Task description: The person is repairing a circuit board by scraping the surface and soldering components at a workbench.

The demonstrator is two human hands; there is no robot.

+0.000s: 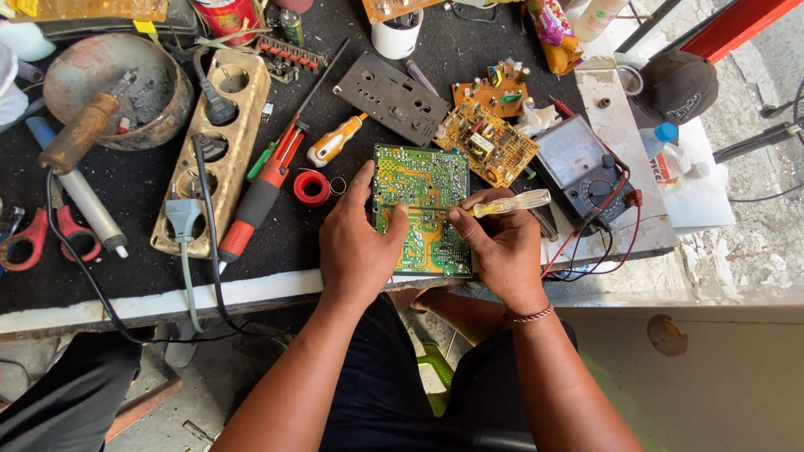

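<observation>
Gripping the green circuit board [421, 209] at centre frame, the left hand [360, 243] has its thumb pressed on the board's face and its fingers curled round the left edge. The right hand [501, 247] pinches a small yellow-handled screwdriver [511, 202] (tip on the board). Further up lie a red tape roll [311, 187], an orange screwdriver [335, 141] and, right, a multimeter [580, 172].

We have one view only — a head-worn camera looking steeply down, close over our forearms and lap, facing the cluttered black workbench [134, 201] ahead, its front edge crossing mid-frame — floor beyond at right.
</observation>
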